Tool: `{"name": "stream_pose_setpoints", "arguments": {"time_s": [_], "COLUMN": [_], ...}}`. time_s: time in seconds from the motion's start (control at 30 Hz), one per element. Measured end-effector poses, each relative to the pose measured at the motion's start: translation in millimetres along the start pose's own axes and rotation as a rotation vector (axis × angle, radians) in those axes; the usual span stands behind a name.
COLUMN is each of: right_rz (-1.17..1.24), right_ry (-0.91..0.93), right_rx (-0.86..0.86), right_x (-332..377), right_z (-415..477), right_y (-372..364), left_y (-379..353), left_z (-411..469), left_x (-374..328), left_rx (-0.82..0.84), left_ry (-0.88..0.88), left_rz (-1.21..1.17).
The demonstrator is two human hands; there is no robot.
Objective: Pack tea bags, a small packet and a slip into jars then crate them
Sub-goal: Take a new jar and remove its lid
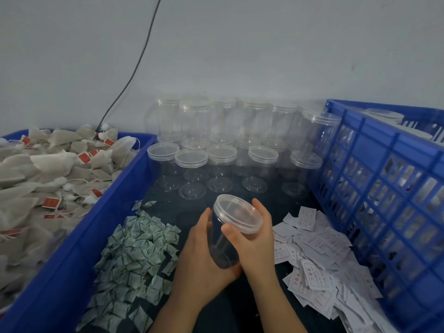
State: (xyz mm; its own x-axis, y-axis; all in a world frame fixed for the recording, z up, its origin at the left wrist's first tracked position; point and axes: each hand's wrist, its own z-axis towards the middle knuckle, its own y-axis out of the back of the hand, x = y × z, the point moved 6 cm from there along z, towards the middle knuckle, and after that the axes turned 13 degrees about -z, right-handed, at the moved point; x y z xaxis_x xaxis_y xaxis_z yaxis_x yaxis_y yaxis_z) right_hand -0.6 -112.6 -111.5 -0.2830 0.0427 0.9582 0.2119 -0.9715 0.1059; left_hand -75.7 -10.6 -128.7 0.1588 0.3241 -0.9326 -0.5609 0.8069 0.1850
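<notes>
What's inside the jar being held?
Looks empty: through the clear jar, lid on, only dark table shows. Left hand and right hand cover its base and part of the wall, so that's unverified.

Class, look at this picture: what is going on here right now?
A person holds a clear jar, left hand round its body, right hand gripping its lid, which is on. The jar looks empty. Tea bags fill the blue bin on the left; packets and slips lie in piles beside the hands; a blue crate stands on the right.
</notes>
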Motion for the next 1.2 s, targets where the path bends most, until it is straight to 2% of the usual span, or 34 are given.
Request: {"name": "stream_pose_setpoints", "arguments": {"time_s": [0.27, 0.67, 0.8, 0.87, 0.97, 1.03, 1.1, 1.2], "right_rz": [-0.054, -0.018, 0.126, 0.116, 0.032, -0.032, -0.037, -0.038], "right_ry": [-0.045, 0.012, -0.047, -0.054, 0.054, 0.112, 0.109, 0.056], "right_rx": [-0.066, -0.017, 0.155, 0.239, 0.163, 0.068, -0.024, -0.084], "right_x": [-2, -1, -6, -2, 13, 22, 22, 15], "right_z": [2, 0, 0, -2, -3, -3, -2, 0], "right_y": [7, 7, -5, -7, 5, 12, 18, 22], "left_y": [4, 4, 7, 10, 6, 3, 2, -3], "left_z": [3, 7, 7, 7, 7, 6, 5, 4], "left_x": [-4, 6, 15, 16, 11, 5, -4, -8], "left_rx": [0.122, 0.175, 0.141, 0.121, 0.195, 0.192, 0.162, 0.188], "left_ry": [-0.036, -0.048, 0.015, 0.005, -0.018, -0.068, -0.120, -0.133], "left_rz": [0.082, -0.023, -0.234, -0.257, -0.171, -0.022, 0.112, 0.170]}}
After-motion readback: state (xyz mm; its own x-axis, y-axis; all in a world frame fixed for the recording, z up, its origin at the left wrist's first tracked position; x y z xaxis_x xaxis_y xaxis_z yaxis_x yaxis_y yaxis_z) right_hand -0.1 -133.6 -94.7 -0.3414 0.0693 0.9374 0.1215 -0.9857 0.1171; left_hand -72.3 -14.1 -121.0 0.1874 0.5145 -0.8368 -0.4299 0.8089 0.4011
